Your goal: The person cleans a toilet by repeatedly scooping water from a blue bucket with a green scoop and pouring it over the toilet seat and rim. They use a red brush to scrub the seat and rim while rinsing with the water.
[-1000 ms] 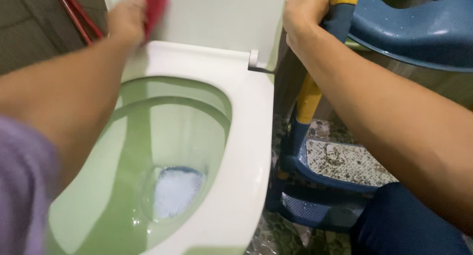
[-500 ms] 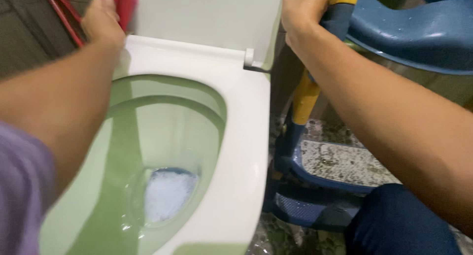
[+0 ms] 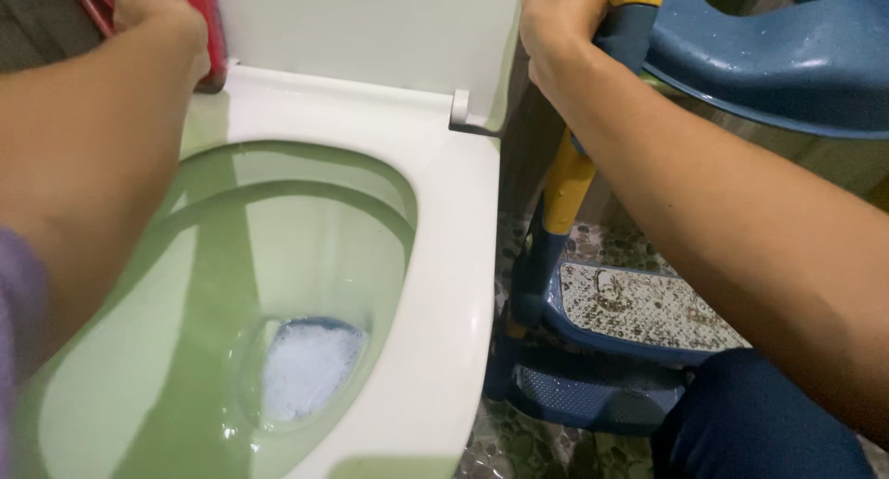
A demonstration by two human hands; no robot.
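The left hand has slid left, gripping the red cloth; right hand clasps the raised lid.

The left hand covers most of the red cloth, and the top edge cuts both off, so the grip cannot be read. The right hand is cut at the fingers above, where it meets the lid and the yellow rail. Right of it, the blue seat runs out of frame. Foam hides the bowl's drain.
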